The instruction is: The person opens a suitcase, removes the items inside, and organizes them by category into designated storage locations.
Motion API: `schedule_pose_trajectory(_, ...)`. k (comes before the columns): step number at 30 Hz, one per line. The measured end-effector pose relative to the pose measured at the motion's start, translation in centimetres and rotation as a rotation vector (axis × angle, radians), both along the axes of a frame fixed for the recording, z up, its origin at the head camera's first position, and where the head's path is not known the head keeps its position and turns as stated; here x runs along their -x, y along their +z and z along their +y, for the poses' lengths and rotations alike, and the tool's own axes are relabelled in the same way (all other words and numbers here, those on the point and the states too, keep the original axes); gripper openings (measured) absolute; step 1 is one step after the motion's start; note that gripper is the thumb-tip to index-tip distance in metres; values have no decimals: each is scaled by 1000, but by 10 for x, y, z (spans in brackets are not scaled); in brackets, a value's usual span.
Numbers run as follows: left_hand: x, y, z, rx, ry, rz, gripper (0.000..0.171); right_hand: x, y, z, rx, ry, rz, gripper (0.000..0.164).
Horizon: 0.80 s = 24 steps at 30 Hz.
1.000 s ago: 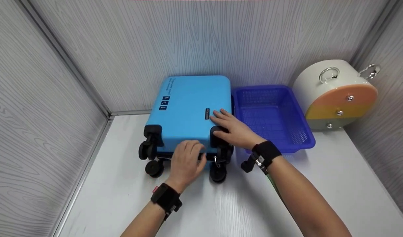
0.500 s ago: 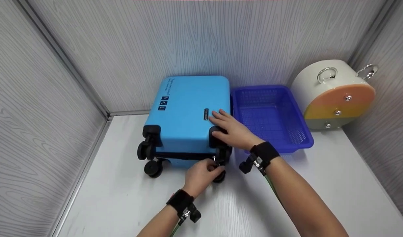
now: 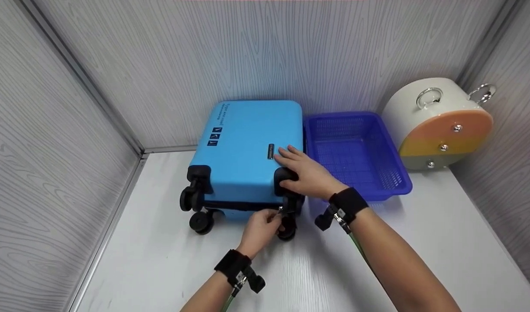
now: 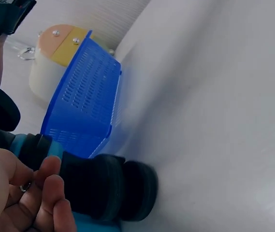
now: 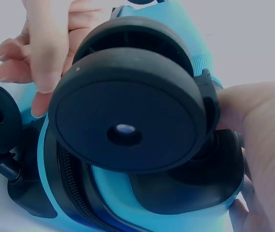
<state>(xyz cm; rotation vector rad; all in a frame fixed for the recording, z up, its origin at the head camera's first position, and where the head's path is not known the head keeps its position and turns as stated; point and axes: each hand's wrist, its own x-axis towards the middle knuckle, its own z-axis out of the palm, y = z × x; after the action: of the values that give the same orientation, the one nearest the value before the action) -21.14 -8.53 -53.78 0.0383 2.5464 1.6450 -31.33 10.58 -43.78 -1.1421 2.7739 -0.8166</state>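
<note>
A light-blue hard-shell suitcase (image 3: 252,143) lies flat on the white table, its black wheels (image 3: 200,222) facing the person. Between thumb and fingers, my left hand (image 3: 260,229) pinches a small metal zipper pull (image 4: 26,186) at the suitcase's near right corner. Most of the pull is hidden by the fingers. My right hand (image 3: 308,173) rests with spread fingers on the suitcase's top near that corner, over the black corner guard. In the right wrist view a wheel (image 5: 127,121) stands in front of the zipper (image 5: 72,179) and partly covers it.
A blue plastic basket (image 3: 405,186) stands against the suitcase's right side. Beyond it, at the back right, sits a white rounded cabinet (image 3: 408,108) with coloured drawer fronts and metal ring handles. Grey wood-patterned walls (image 3: 182,65) enclose the table.
My left hand has moved right along the suitcase's near edge to the corner and now pinches the zipper pull. The right hand stays on the suitcase.
</note>
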Motion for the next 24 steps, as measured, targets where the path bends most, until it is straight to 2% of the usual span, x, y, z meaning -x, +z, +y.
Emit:
schedule_pose_trajectory(5,0,4,-1,55,-33,10,27,0,0,0,-1,-5,-3,69)
schedule_pose_trajectory(11,1,4,-1,-62,-29,-23,21,1,0,-1,11,-10,-5,68)
schedule_pose_trajectory(15,2,2,0,-66,-19,-17,20,1,0,-2,13,-15,-14,67)
schedule_pose_trajectory(19,3,2,0,38,-13,25,19,0,0,-1,19,-15,-20,67)
schedule_pose_trajectory(24,4,4,1,314,-37,161,24,1,-1,-1,22,-14,-22,68)
